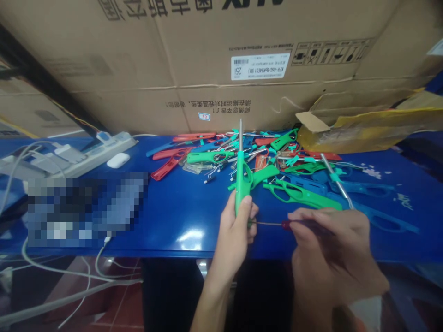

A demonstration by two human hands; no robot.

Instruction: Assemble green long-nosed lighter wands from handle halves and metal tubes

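Note:
My left hand is closed around the handle of a green long-nosed lighter, which stands upright with its metal tube pointing up. My right hand grips a screwdriver with a dark red handle. Its thin shaft runs level toward the lighter's handle; the tip is hidden by my left fingers. Just beyond my hands lie a green lighter casing half, blue casing halves and a metal lighter tube with wires. Red casings lie farther left.
A heap of mixed lighter parts spreads along the back of the blue table. Behind stands a large cardboard box, with a yellow-taped carton at right. A power strip, white earbud case and cables are at left.

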